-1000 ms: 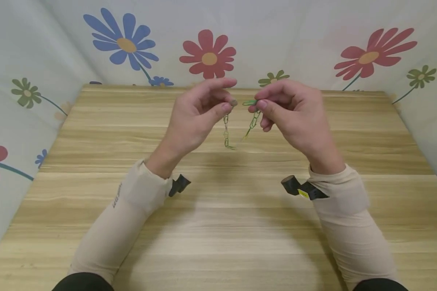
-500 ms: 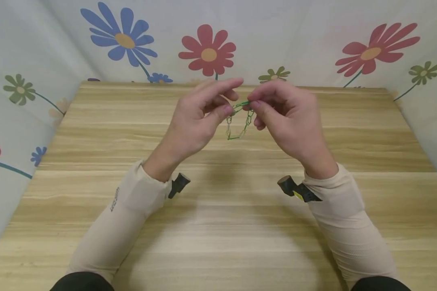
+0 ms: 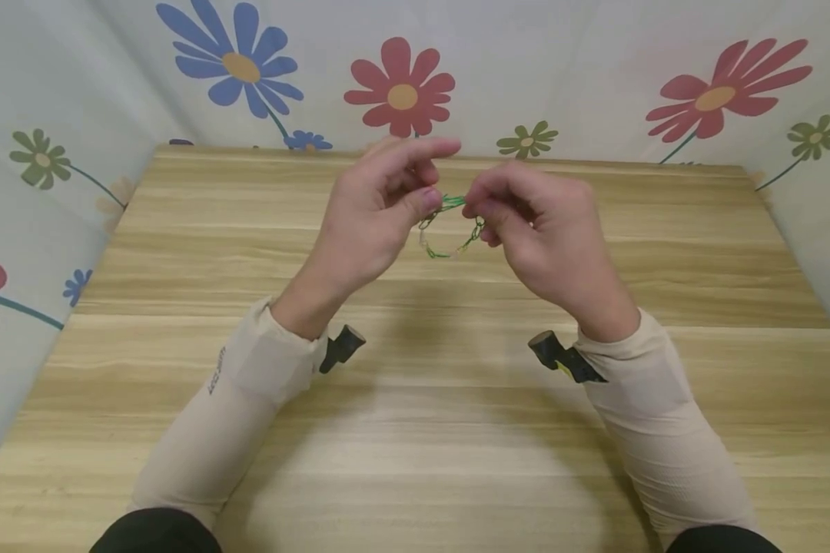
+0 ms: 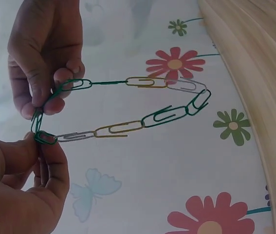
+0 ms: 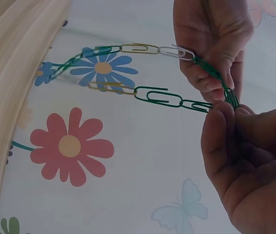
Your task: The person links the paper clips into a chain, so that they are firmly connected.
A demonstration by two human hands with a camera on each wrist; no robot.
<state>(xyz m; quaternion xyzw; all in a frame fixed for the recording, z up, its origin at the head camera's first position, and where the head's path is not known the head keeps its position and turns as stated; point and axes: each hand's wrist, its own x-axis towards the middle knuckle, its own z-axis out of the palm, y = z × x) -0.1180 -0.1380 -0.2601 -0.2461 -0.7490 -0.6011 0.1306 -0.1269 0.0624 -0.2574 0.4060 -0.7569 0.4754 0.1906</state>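
A chain of linked paper clips in green, yellow and silver hangs in a loop between both hands above the table. My left hand pinches a green clip at one end between thumb and a finger, its index finger stretched out to the right. Opposite it, my right hand pinches green clips at the other end. Between the fingertips, green clips bridge the short gap and overlap in the right wrist view. The fingertips partly cover where these clips meet, so I cannot tell whether they are hooked together.
Below the hands spreads a wood-grain table. A white curtain printed with flowers stands behind it and along both sides. Black wrist cameras sit on the cuffs of both beige sleeves.
The right hand has moved left, closer to the left hand. A second ago the chain's two ends hung apart; now green clips span between the fingertips and the chain forms a rounder loop.
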